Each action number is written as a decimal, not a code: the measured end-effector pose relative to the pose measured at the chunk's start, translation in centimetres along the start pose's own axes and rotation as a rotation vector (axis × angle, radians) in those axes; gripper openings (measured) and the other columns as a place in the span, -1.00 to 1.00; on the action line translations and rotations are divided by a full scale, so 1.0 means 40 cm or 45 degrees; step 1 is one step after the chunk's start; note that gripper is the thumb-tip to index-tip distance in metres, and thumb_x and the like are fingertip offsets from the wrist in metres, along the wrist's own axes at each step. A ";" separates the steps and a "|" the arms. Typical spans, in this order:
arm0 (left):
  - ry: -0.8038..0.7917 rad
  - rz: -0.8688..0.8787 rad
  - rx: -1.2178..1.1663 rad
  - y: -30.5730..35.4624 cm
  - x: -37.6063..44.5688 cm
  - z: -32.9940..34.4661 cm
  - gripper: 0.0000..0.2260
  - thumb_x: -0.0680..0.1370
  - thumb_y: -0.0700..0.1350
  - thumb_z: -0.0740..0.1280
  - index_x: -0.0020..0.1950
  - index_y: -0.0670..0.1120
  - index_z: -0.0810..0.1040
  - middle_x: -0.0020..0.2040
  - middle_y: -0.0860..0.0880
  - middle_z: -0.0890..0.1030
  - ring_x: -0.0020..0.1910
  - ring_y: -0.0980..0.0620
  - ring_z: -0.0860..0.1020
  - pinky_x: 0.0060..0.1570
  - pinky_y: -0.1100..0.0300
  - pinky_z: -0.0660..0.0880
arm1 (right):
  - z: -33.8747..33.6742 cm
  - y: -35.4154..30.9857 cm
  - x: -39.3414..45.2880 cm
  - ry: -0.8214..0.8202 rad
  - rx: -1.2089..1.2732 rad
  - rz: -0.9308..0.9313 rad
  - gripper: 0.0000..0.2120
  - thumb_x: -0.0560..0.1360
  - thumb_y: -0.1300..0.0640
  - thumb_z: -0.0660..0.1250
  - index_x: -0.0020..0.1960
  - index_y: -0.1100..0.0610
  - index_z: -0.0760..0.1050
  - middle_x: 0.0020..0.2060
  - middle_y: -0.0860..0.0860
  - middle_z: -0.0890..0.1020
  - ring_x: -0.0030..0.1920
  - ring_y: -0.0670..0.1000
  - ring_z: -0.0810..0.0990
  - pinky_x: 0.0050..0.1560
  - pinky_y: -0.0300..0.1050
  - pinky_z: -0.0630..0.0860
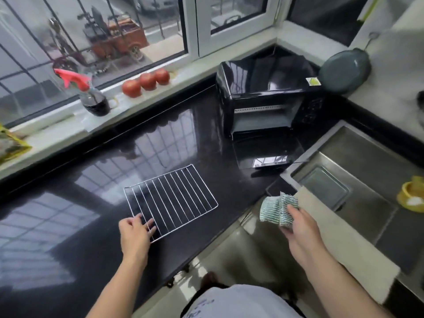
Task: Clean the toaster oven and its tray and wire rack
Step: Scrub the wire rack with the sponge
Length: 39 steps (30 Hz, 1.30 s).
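Observation:
The wire rack [174, 198] lies flat on the black countertop [68, 226]. My left hand [135, 235] rests on the rack's near left corner, fingers spread over the wires. My right hand [300, 230] holds a folded teal-striped cloth [278, 207] above the counter's edge, next to the sink. The black toaster oven [266, 92] stands at the back right with its door [261, 152] folded down flat. A grey tray [325, 187] lies in the sink basin.
The steel sink [371, 171] fills the right side, with a beige towel [339, 239] draped over its near rim and a yellow holder [411, 195] inside. On the windowsill stand three tomatoes [146, 82] and a dark bottle [95, 99]. A grey pan [344, 70] leans behind the oven.

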State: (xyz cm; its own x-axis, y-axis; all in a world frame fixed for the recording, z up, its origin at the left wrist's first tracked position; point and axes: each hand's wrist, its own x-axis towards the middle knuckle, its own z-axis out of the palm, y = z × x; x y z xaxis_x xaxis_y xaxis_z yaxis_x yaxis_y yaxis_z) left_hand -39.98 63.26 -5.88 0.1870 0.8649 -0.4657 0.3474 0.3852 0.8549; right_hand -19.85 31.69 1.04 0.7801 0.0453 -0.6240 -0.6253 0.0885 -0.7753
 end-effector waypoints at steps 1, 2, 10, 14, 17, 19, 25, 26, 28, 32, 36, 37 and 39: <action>-0.041 -0.001 -0.206 0.014 -0.024 0.010 -0.84 0.72 -0.15 0.08 -0.06 -0.05 0.27 0.10 -0.10 0.61 -0.03 -0.20 0.74 -0.03 -0.16 0.68 | -0.009 -0.003 0.004 -0.002 0.018 0.009 -0.81 0.68 0.18 0.18 0.19 0.09 0.56 0.01 0.05 0.70 -0.01 0.02 0.66 -0.01 -0.05 0.54; -0.078 0.020 -0.325 0.031 -0.044 0.017 -0.85 0.73 -0.16 0.04 -0.04 -0.03 0.25 0.14 -0.15 0.62 -0.04 -0.22 0.75 -0.08 -0.16 0.70 | -0.021 -0.008 0.008 -0.005 0.030 0.020 -0.80 0.69 0.17 0.17 0.18 0.09 0.55 0.01 0.04 0.70 0.00 0.02 0.66 0.00 -0.05 0.54; -0.483 0.256 -0.495 0.275 -0.215 0.234 -0.83 0.76 -0.17 0.10 -0.01 0.01 0.29 0.05 -0.25 0.73 -0.10 -0.27 0.74 -0.26 -0.11 0.69 | -0.162 -0.163 0.086 0.024 0.287 0.016 -0.79 0.64 0.10 0.25 0.20 0.16 0.55 0.06 0.13 0.71 0.03 0.05 0.71 -0.07 -0.02 0.61; -0.810 0.321 -0.417 0.352 -0.377 0.475 -0.86 0.78 -0.12 0.11 0.02 -0.02 0.30 0.05 -0.23 0.73 -0.11 -0.27 0.74 -0.27 -0.14 0.69 | -0.259 -0.322 0.106 0.000 0.308 -0.159 -0.38 0.23 -0.30 0.56 0.13 -0.01 0.49 0.26 0.12 0.53 0.25 0.15 0.57 0.16 0.10 0.59; -0.959 0.333 -0.357 0.363 -0.497 0.631 -0.87 0.78 -0.11 0.10 0.04 -0.04 0.31 0.06 -0.25 0.72 -0.11 -0.29 0.74 -0.30 -0.10 0.68 | -0.320 -0.387 0.146 -0.165 0.319 -0.211 -0.72 0.51 0.03 0.43 0.18 0.07 0.52 0.17 0.15 0.63 0.13 0.16 0.66 0.02 0.13 0.64; -0.989 0.323 -0.379 0.366 -0.556 0.707 -0.87 0.78 -0.11 0.10 0.04 -0.02 0.34 0.06 -0.25 0.72 -0.12 -0.29 0.74 -0.28 -0.10 0.68 | -0.357 -0.405 0.167 -0.113 0.145 -0.239 -0.76 0.58 0.18 0.36 0.23 0.03 0.50 0.11 0.09 0.66 -0.04 0.06 0.71 -0.15 0.04 0.65; -1.093 0.183 -0.296 0.354 -0.631 0.824 -0.79 0.79 -0.08 0.07 0.34 0.06 0.45 0.09 -0.24 0.72 -0.03 -0.31 0.73 -0.17 -0.19 0.69 | -0.504 -0.415 0.200 -0.221 0.182 -0.058 -0.73 0.54 0.36 0.34 0.22 0.20 0.54 0.02 0.12 0.72 -0.02 0.09 0.71 -0.12 -0.03 0.63; -1.165 0.172 -0.244 0.352 -0.636 0.833 -0.75 0.78 -0.07 0.08 0.42 0.13 0.42 0.10 -0.22 0.72 -0.02 -0.30 0.73 -0.17 -0.18 0.69 | -0.517 -0.424 0.211 -0.201 0.170 -0.065 -0.73 0.53 0.32 0.37 0.22 0.21 0.56 0.03 0.12 0.72 0.01 0.10 0.70 -0.06 0.02 0.62; -1.275 0.162 -0.120 0.362 -0.641 0.844 -0.66 0.78 -0.11 0.11 0.46 0.28 0.37 0.12 -0.21 0.72 -0.02 -0.31 0.73 -0.14 -0.18 0.69 | -0.526 -0.442 0.221 -0.128 0.028 -0.109 -0.82 0.55 0.17 0.41 0.14 0.18 0.61 -0.05 0.09 0.72 -0.06 0.06 0.72 -0.12 0.01 0.63; -1.407 0.101 0.044 0.393 -0.629 0.867 -0.56 0.76 -0.23 0.13 0.41 0.31 0.39 0.10 -0.31 0.70 -0.14 -0.29 0.71 -0.08 -0.20 0.67 | -0.538 -0.465 0.231 0.014 -0.293 -0.153 -0.71 0.56 -0.12 0.38 0.05 0.10 0.64 -0.09 0.01 0.74 -0.08 0.01 0.72 -0.04 -0.02 0.62; -1.529 0.157 0.163 0.410 -0.638 0.891 -0.58 0.76 -0.23 0.13 0.44 0.26 0.41 0.02 -0.31 0.70 -0.22 -0.25 0.69 -0.12 -0.17 0.67 | -0.579 -0.504 0.260 -0.136 0.149 -0.119 -0.54 0.51 0.25 0.43 0.38 0.21 0.45 0.20 0.15 0.64 0.20 0.12 0.63 0.28 0.16 0.51; -1.531 0.176 0.166 0.413 -0.639 0.897 -0.59 0.76 -0.23 0.13 0.45 0.24 0.41 0.01 -0.31 0.70 -0.22 -0.24 0.69 -0.13 -0.15 0.68 | -0.587 -0.505 0.265 -0.168 0.182 -0.105 -0.46 0.49 0.31 0.43 0.43 0.22 0.39 0.27 0.19 0.60 0.24 0.15 0.60 0.29 0.16 0.51; -1.514 0.168 0.161 0.415 -0.635 0.900 -0.59 0.75 -0.25 0.13 0.45 0.21 0.42 0.02 -0.32 0.69 -0.22 -0.23 0.68 -0.16 -0.12 0.67 | -0.586 -0.489 0.267 -0.204 0.068 -0.108 -0.59 0.49 0.30 0.43 0.32 0.22 0.48 0.24 0.20 0.62 0.14 0.10 0.66 0.15 0.09 0.57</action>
State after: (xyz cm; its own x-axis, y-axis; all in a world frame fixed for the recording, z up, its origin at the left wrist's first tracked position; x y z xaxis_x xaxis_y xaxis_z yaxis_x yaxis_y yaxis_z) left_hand -5.90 36.09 11.92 0.9354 0.0316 -0.3520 0.3366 0.2242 0.9146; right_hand 0.25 7.12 7.27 0.8258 0.1928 -0.5300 -0.5587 0.1511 -0.8155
